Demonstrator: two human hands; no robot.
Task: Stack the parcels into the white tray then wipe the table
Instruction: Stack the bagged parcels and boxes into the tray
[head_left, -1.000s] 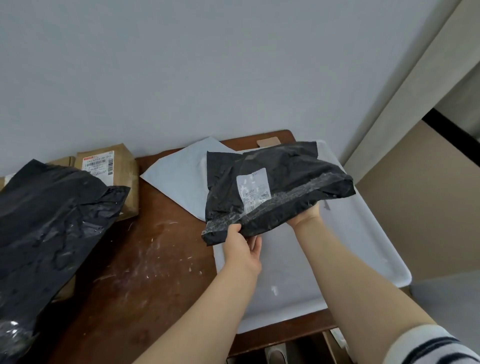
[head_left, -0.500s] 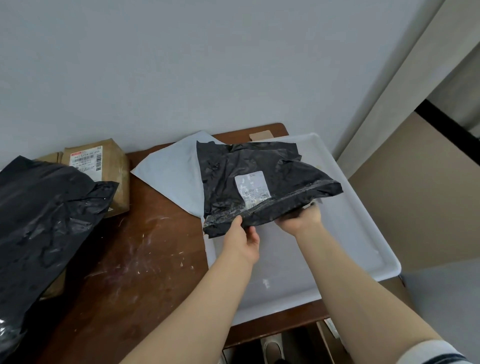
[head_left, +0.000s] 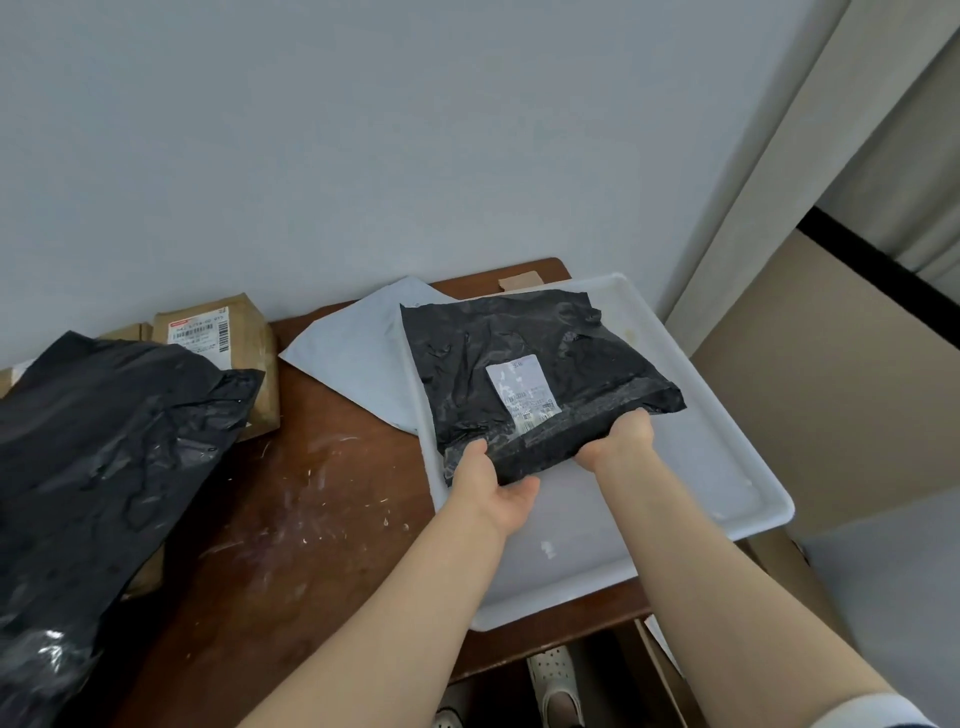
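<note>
A black plastic parcel (head_left: 524, 369) with a white label lies low over the far part of the white tray (head_left: 727, 467). My left hand (head_left: 493, 480) grips its near left corner, fingers underneath. My right hand (head_left: 621, 439) holds the near right edge, fingers tucked under the parcel. A large black bag parcel (head_left: 98, 467) covers the table's left side. Behind it stands a brown box parcel (head_left: 234, 353) with a barcode label. A pale grey flat mailer (head_left: 358, 358) lies partly under the tray's far left corner.
The brown wooden table (head_left: 291, 530) shows white smears in its middle. A wall rises right behind it. A cardboard panel (head_left: 831, 389) stands to the right of the tray. White shoes (head_left: 553, 675) show below the table's front edge.
Both hands have lowered the black parcel toward the tray's far part and it now lies flatter. The view has tilted slightly.
</note>
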